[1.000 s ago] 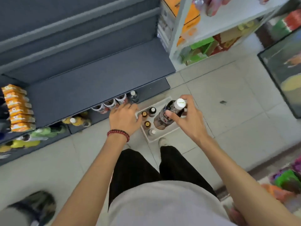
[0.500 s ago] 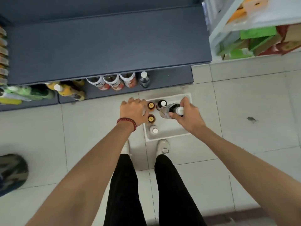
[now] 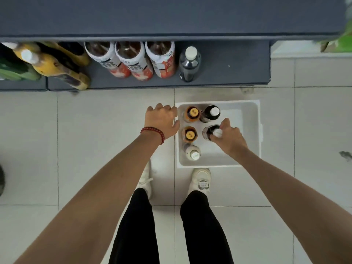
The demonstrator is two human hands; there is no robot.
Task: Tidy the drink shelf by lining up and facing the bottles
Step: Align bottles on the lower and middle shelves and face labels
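A white bin (image 3: 253, 119) sits on the floor in front of the dark bottom shelf (image 3: 228, 73). My right hand (image 3: 229, 139) grips the white cap end of a dark bottle (image 3: 209, 130) standing in the bin. Beside it stand another dark bottle (image 3: 211, 113), two orange-capped bottles (image 3: 191, 113) (image 3: 189, 134) and a pale bottle (image 3: 193, 153). My left hand (image 3: 162, 121) hovers at the bin's left rim, fingers relaxed, holding nothing. On the shelf stand three red-and-white labelled bottles (image 3: 133, 60) and a dark white-capped bottle (image 3: 189, 63).
Yellow bottles (image 3: 49, 65) and green ones (image 3: 11, 71) lean untidily at the shelf's left. An upper shelf overhangs at the top. My white shoes (image 3: 202, 180) stand just before the bin on the tiled floor.
My right hand has lowered the tilted dark bottle into the bin, where it now stands upright. The view has swung down over the bin; my left hand stays at the rim.
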